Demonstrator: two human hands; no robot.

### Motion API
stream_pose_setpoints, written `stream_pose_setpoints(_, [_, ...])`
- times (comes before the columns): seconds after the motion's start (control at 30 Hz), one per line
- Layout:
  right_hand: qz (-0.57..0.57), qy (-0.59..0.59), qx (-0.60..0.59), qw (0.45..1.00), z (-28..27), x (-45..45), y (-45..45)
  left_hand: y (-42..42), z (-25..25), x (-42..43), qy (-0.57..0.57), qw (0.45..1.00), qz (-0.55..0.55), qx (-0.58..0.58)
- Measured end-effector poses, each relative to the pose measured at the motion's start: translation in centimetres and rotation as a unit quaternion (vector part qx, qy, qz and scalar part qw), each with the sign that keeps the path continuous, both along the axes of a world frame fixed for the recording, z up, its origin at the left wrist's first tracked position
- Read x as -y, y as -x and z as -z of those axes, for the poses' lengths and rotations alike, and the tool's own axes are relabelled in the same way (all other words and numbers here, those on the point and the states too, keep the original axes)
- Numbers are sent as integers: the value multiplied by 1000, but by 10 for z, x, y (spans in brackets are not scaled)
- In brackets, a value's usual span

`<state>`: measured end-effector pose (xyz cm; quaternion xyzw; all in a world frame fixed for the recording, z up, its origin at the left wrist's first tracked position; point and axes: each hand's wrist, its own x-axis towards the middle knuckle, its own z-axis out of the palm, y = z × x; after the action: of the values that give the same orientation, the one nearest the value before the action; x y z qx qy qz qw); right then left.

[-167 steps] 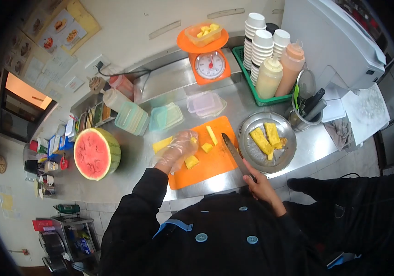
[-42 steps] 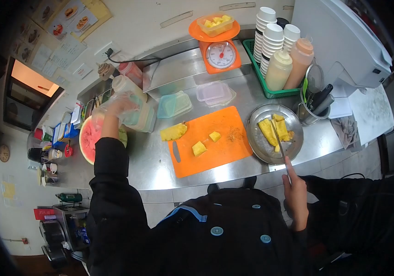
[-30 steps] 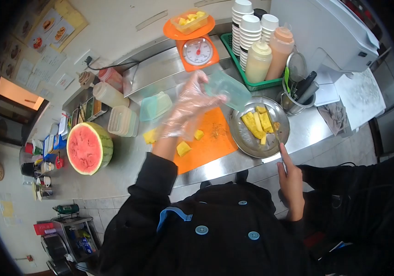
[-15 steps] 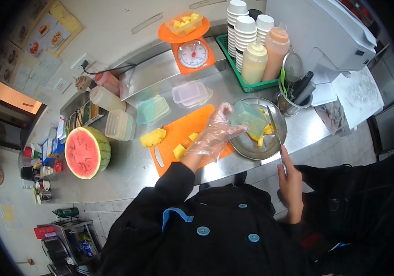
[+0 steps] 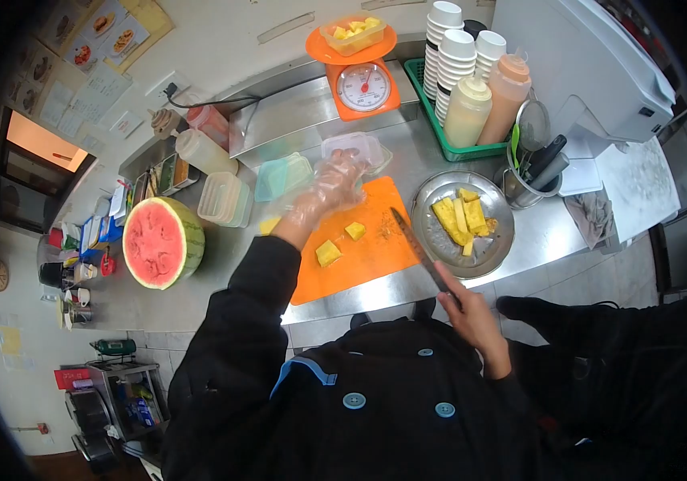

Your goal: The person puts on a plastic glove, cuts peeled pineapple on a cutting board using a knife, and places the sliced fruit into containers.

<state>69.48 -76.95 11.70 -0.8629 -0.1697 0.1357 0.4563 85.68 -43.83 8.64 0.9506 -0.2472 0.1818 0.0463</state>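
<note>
Two hands work around the orange cutting board (image 5: 363, 272), the centre of this clock. At 11 o'clock the left hand (image 5: 321, 196), in a loose clear glove, reaches over its far edge; I cannot tell whether the fingers grip anything. Two pineapple chunks (image 5: 328, 253) lie apart on the board, and good handling here means keeping the reaching arm wide of the blade. The knife (image 5: 421, 250) slants over the near right edge, tip towards 11 o'clock; a low, steady point seems safest. At 3 o'clock, just beside the board, the steel plate (image 5: 488, 255) carries pineapple pieces (image 5: 445, 215). At 4 o'clock the bare right hand (image 5: 476, 322) is closed firmly around the knife's dark handle. As for materials, the cut watermelon (image 5: 155, 244) at 9 o'clock shows a round, pitted red face within striped rind; thin, cloudy plastic tubs (image 5: 219, 210) nest at 10 o'clock; a translucent lilac lid (image 5: 351, 144) lies at 12 o'clock. The chunks are blocky and fibrous, the pieces on the shiny round plate longer and rougher.
</note>
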Motion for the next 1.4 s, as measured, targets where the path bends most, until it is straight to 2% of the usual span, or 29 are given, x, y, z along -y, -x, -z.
stream_pose_setpoints(0.03, [-24,-31,-33,999,2,-6,1,13,-4,4,0,1000,0,-2])
stream_pose_setpoints(0.07, [-25,-31,-36,999,4,-11,3,28,-8,9,105,986,-74,-106])
stream_pose_setpoints(0.1, [-38,-8,-42,998,6,-17,3,44,-14,13,206,945,-147,-207])
stream_pose_setpoints(0.13, [-50,15,-48,997,9,-22,3,59,-16,16,205,945,-148,-209])
stream_pose_setpoints(0.2, [-61,40,-55,996,21,-27,5,87,-15,20,173,894,-216,-353])
stream_pose_setpoints(0.23, [-63,52,-16,997,32,-29,5,95,-6,22,174,893,-217,-354])
stream_pose_setpoints(0.3, [-69,65,24,995,37,-32,3,103,18,28,257,889,-238,-295])
stream_pose_setpoints(0.33, [-58,60,41,996,35,-33,1,107,11,39,258,888,-241,-295])
stream_pose_setpoints(0.4, [-48,56,56,996,33,-33,0,112,-3,56,475,764,-287,-328])
stream_pose_setpoints(0.43, [-52,46,73,995,32,-31,-2,112,-1,48,477,763,-289,-328])
stream_pose_setpoints(0.5, [-57,35,90,994,31,-33,-3,114,5,14,332,869,-286,-229])
stream_pose_setpoints(0.53, [-88,44,91,991,30,-34,-1,124,9,-5,332,868,-288,-230])
stream_pose_setpoints(0.6, [-118,53,91,987,36,-39,2,148,21,-33,380,798,-305,-355])
stream_pose_setpoints(0.63, [-145,64,95,983,45,-43,4,159,31,-29,381,796,-307,-356])
stream_pose_setpoints(0.7, [-175,74,98,977,50,-51,6,176,48,-16,466,788,-299,-269])
stream_pose_setpoints(0.73, [-182,92,107,973,47,-56,6,180,52,-10,466,787,-302,-270])
stream_pose_setpoints(0.8, [-194,112,115,968,47,-60,8,185,59,2,524,759,-337,-188])
stream_pose_setpoints(0.9, [-193,119,129,965,52,-64,7,190,61,10,543,754,-333,-160])
stream_pose_setpoints(1.17, [-201,209,84,953,41,-79,9,196,76,9,592,735,-300,-140])
stream_pose_setpoints(1.3, [-214,211,58,952,66,-83,7,194,82,7,600,733,-291,-137])
stream_pose_setpoints(1.4, [-193,145,52,969,73,-83,-2,195,79,7,621,711,-289,-160])
